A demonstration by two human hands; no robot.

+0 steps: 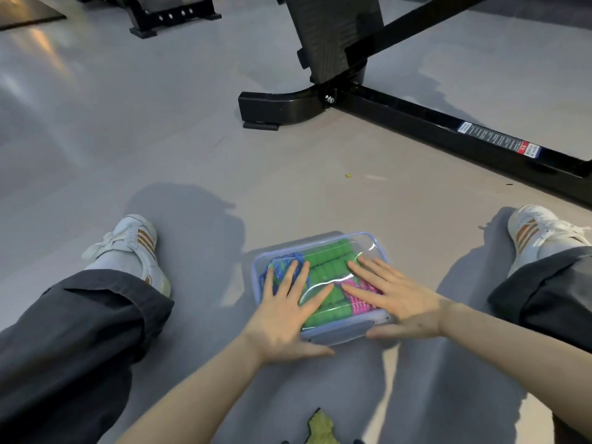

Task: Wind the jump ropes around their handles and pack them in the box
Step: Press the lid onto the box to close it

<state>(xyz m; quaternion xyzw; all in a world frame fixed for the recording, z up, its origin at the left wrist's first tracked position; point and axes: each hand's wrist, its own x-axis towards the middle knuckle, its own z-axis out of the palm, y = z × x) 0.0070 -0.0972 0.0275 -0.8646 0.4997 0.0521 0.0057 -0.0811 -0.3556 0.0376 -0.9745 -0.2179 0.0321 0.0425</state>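
Evidently the closing step: I have the left hand (285, 318) and right hand (402, 302) spread flat, fingers splayed, gripping nothing, palms pressing the clear lid (362, 248) onto the box (339, 335), thumbs hooked under its near edge. The box sits on the floor (192, 161) between my legs, green rope (330, 261), blue rope (296, 257) and pink rope (358, 302) packed inside. To seat the lid well, I judge even pressure at both ends is needed, then along the near rim. Its long axis runs left-right, tilted slightly, right end farther from me.
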